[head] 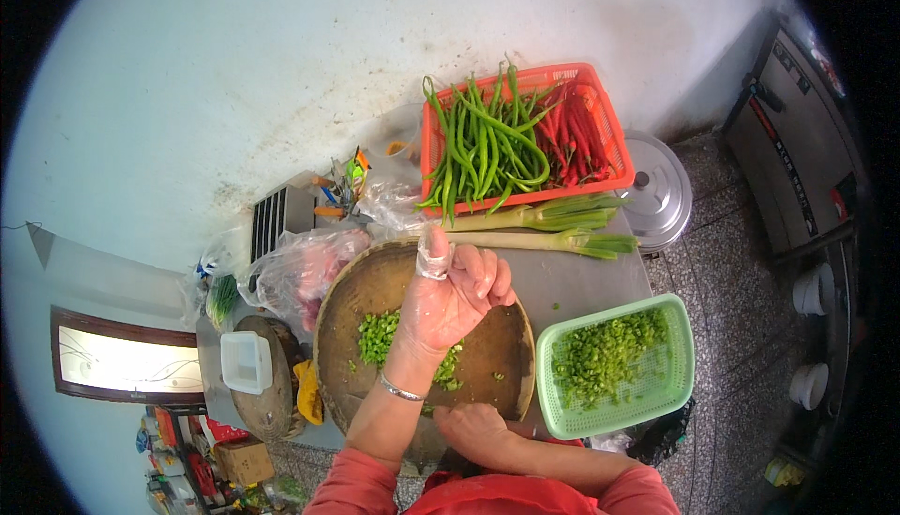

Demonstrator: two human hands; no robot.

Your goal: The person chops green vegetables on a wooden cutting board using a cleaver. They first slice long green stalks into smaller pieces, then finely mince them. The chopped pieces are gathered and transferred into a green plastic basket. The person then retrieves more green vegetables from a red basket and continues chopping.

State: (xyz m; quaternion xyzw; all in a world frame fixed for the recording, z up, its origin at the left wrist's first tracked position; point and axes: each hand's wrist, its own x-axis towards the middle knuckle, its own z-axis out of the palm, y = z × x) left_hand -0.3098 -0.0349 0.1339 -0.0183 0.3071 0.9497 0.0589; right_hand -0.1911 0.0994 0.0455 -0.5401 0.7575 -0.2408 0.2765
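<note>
My left hand (pixel 460 286) is raised above a round wooden chopping board (pixel 492 367), palm up and fingers loosely curled, holding nothing; clear film wraps its thumb. Chopped green peppers (pixel 378 336) lie on the board, partly hidden by my left forearm. At the board's near edge, my right hand (pixel 472 432) is curled around what looks like the handle of a knife (pixel 422 441), its greyish blade largely hidden by my arms. Right of the board, a light green plastic basket (pixel 685 367) holds more chopped green pieces (pixel 605 360).
Behind the board are leeks (pixel 548 241) and a red plastic basket (pixel 619 153) of green chillies (pixel 485 142) and red chillies (pixel 576 135). Bagged meat (pixel 316 269), a knife block (pixel 285 213), a white container (pixel 246 362) and a yellow cloth (pixel 309 392) are at left. A lidded metal pot (pixel 657 192) stands at right.
</note>
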